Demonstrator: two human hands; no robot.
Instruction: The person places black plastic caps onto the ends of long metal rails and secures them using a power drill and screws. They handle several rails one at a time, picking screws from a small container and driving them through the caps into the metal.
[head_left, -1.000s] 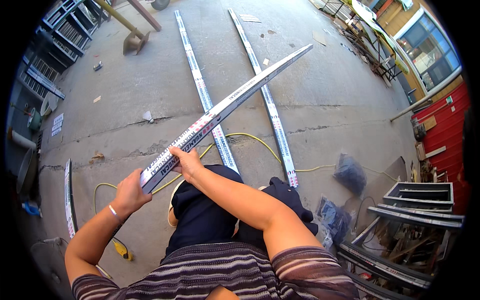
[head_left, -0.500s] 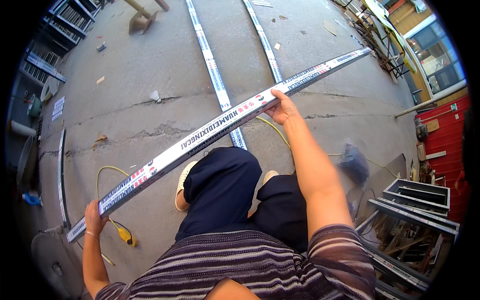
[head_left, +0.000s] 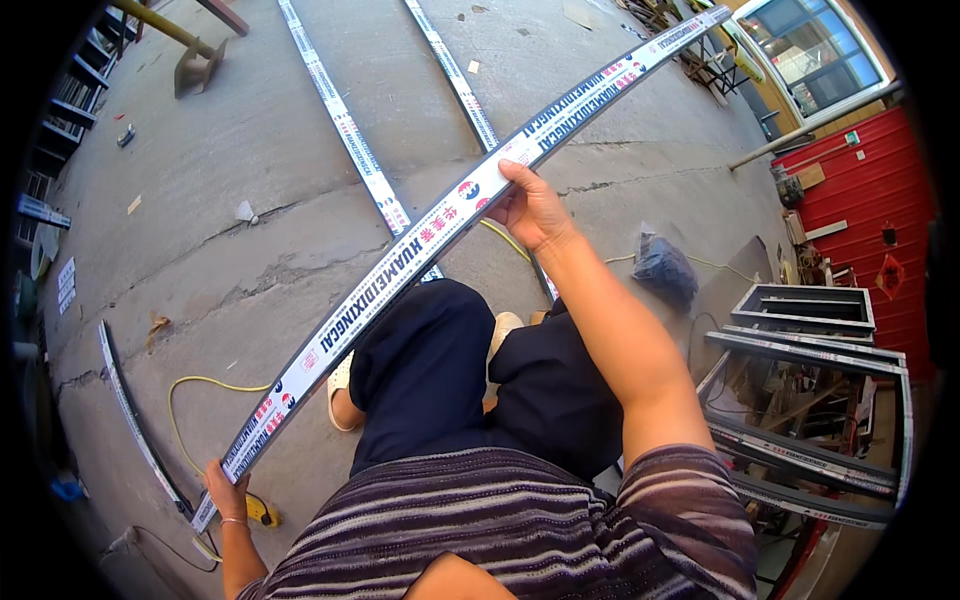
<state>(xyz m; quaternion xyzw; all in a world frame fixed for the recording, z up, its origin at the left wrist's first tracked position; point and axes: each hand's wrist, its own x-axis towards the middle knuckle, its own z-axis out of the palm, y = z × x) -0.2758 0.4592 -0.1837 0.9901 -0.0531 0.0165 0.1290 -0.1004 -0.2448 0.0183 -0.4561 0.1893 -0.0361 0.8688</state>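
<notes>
Slantwise across the view runs a long metal profile [head_left: 400, 262] with printed white protective film, its far end up at the right. My left hand [head_left: 226, 490] is closed around its lower end. Farther along, my right hand [head_left: 535, 212] grips it with the thumb on the filmed face and the other fingers underneath. The profile is held above the floor and over my knee. Beneath and beyond it lie two similar profiles, a left one [head_left: 338, 115] and a right one [head_left: 452, 75], pointing away from me.
Another profile [head_left: 135, 415] lies at the left, near a yellow cord [head_left: 180, 430] and a yellow plastic object [head_left: 263, 512]. To the right are a dark plastic bag [head_left: 665, 270], several rectangular frames [head_left: 805, 295] and a red wall [head_left: 860, 210]. A metal stand [head_left: 197, 70] is at far left.
The profile has tilted more steeply, its far end rising and its near end dropping toward me. The whole view has swung to the right. Both hands keep their hold.
</notes>
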